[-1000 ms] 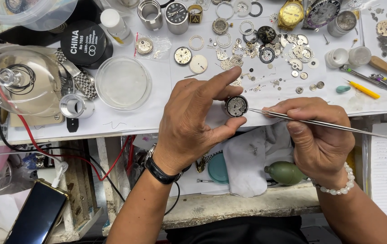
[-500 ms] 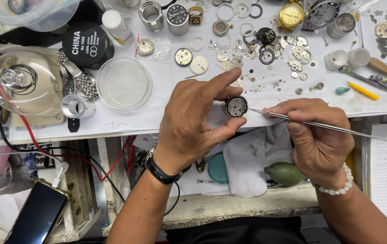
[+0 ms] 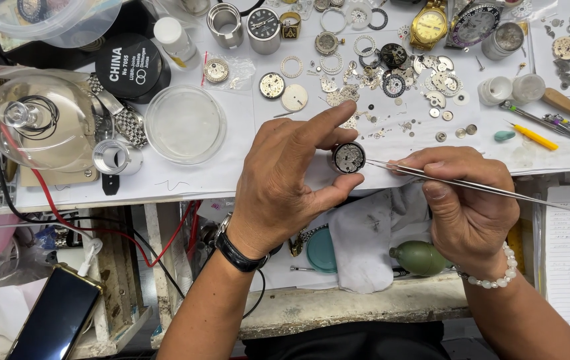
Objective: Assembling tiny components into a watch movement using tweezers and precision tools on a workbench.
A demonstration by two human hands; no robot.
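My left hand pinches a small round watch movement between forefinger and thumb, above the front edge of the white workbench. A black watch strap circles that wrist. My right hand grips long steel tweezers, whose tips point left and reach the movement's right edge. A white bead bracelet sits on the right wrist.
Many loose watch parts, dials and gears lie scattered behind my hands. A clear round dish, a black round tin, a glass dome, a gold watch, screwdrivers, a green blower, a white cloth and a phone surround them.
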